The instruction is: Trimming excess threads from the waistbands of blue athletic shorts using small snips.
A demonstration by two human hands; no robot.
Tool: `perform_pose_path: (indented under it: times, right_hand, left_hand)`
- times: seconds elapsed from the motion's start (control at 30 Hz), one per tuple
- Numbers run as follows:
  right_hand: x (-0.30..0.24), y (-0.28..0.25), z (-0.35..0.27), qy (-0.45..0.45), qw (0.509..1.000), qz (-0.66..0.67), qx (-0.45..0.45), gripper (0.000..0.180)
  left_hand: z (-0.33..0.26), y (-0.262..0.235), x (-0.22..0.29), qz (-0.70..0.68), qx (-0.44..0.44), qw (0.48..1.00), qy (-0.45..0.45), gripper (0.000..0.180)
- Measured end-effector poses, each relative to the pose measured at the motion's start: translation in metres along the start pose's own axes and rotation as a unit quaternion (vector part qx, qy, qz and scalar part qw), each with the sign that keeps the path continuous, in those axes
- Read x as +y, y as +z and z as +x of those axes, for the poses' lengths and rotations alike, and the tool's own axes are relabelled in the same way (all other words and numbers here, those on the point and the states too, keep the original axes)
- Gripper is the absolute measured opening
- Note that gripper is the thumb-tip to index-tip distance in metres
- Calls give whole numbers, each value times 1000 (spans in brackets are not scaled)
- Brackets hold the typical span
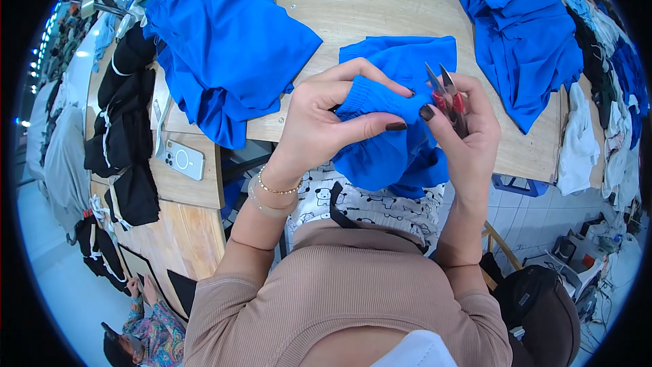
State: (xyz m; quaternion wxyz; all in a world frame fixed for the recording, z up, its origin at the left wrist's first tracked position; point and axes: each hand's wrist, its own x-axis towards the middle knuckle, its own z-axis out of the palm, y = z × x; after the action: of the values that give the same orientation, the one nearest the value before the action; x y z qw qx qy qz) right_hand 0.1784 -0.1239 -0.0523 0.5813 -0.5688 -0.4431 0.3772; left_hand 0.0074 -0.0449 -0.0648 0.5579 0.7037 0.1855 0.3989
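A blue garment point(401, 146) with a gathered elastic edge is held up in front of me, partly resting on the table. My left hand point(339, 109) pinches its gathered edge between thumb and fingers. On the other side, my right hand point(468, 115) is closed around small thread snips point(443, 88) with red on the handles, their two pointed blades apart and aimed away from me. The right thumb and a fingertip also lie close to the blue cloth; whether they grip it I cannot tell.
Heaped blue garments lie on the wooden table point(353, 0): one pile point(217, 41) at left, another point(523, 34) at right. A phone point(183, 160) sits at the left edge beside black garments point(132, 129). White cloth point(579, 139) hangs at right. Another person point(153, 326) is at lower left.
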Motion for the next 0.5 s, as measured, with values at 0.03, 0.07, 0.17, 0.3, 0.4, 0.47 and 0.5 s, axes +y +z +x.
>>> perform_pose_path:
  times: [0.03,0.07,0.17,0.3,0.4,0.47,0.5]
  right_hand:
    - [-2,-3,-2,0,1000,1,-1,20]
    - [-6,-8,-6,15,999,40,-18,21]
    - [-14,-12,-11,10,998,63,-28,17]
    - [-21,-9,-13,4,999,-43,-11,6]
    - [-23,-9,-14,-2,996,-88,-18,5]
    - [-25,-9,-13,2,993,-112,-28,5]
    - [-25,-9,-13,3,993,-112,-27,5]
  left_hand:
    - [-1,2,-1,-2,30,1000,1,17]
    - [-3,4,-1,-4,60,998,2,18]
    - [-3,4,-3,10,67,998,10,19]
    - [-2,3,-4,31,61,997,36,18]
    - [-1,2,-4,33,66,997,33,18]
    - [0,1,-3,46,62,996,38,18]
    - [-1,0,-3,45,61,996,37,18]
